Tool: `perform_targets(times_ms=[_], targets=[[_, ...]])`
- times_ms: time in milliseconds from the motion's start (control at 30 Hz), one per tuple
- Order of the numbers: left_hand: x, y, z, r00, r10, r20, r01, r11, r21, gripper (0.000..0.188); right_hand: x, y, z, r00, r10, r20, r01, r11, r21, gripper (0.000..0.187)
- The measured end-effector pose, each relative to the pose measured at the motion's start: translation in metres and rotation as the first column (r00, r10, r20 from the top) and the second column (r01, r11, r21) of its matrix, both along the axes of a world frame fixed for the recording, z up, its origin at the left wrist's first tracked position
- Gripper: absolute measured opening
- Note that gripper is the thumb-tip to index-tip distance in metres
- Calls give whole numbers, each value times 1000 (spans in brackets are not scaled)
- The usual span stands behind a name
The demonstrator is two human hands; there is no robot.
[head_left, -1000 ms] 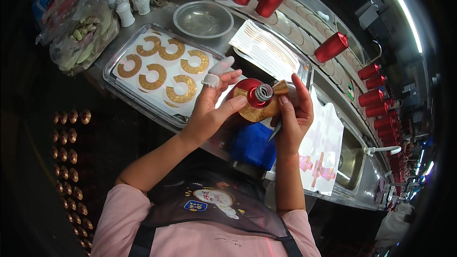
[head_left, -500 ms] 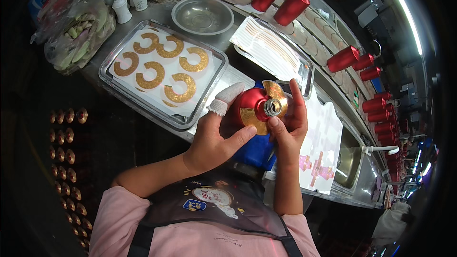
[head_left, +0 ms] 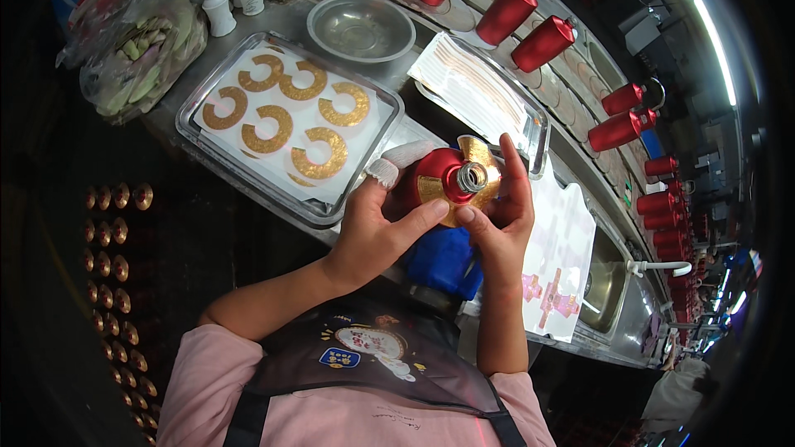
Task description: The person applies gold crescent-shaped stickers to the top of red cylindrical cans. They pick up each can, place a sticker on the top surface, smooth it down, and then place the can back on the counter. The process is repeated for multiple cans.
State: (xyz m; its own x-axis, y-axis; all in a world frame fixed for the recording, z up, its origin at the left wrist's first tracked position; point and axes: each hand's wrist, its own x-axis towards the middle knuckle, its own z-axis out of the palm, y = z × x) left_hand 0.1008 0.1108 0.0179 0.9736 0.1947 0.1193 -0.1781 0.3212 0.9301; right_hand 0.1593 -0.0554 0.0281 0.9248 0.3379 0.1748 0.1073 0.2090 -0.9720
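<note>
Between my two hands is a red bottle (head_left: 406, 192), its silvery threaded mouth tilted up toward me. A gold C-shaped label (head_left: 431, 189) lies around the shoulder below the neck; one end of it stands away from the bottle at the far side. My left hand (head_left: 374, 228), a white covering on one finger, is closed around the bottle's left side with the thumb on the label. My right hand (head_left: 501, 228) presses its thumb on the label's near edge, one finger stretched upward. Below the bottle shows a blue object (head_left: 443, 263), partly hidden.
A metal tray (head_left: 331, 213) at left holds a sheet of gold C-shaped labels. Behind it stands a steel bowl (head_left: 361, 28). A second tray (head_left: 537, 157) bears striped strips. Red bottles (head_left: 542, 43) ride a conveyor at the back; a sink (head_left: 611, 290) lies right.
My right thumb has moved left and down along the label, closer to my left thumb. The bottle has turned slightly. Red bottles on the conveyor have shifted along.
</note>
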Motion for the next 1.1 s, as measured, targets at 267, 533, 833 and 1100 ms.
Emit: perform_targets(times_ms=[267,533,833,1100], targets=[[2,-6,-2,999,39,-5,-39,999,26,51,3,0,-5,999,-38,13,38,999,16,76],[0,-3,-5,997,-57,-52,53,995,-80,60,1,-7,-8,1000,8,12,-9,996,87,81],[-1,1,-6,994,-102,-30,100,993,-68,62,9,-7,-12,999,38,26,-40,996,73,81],[1,1,-5,993,-113,-42,109,991,-83,63,13,-11,-9,999,41,13,-41,999,17,77]])
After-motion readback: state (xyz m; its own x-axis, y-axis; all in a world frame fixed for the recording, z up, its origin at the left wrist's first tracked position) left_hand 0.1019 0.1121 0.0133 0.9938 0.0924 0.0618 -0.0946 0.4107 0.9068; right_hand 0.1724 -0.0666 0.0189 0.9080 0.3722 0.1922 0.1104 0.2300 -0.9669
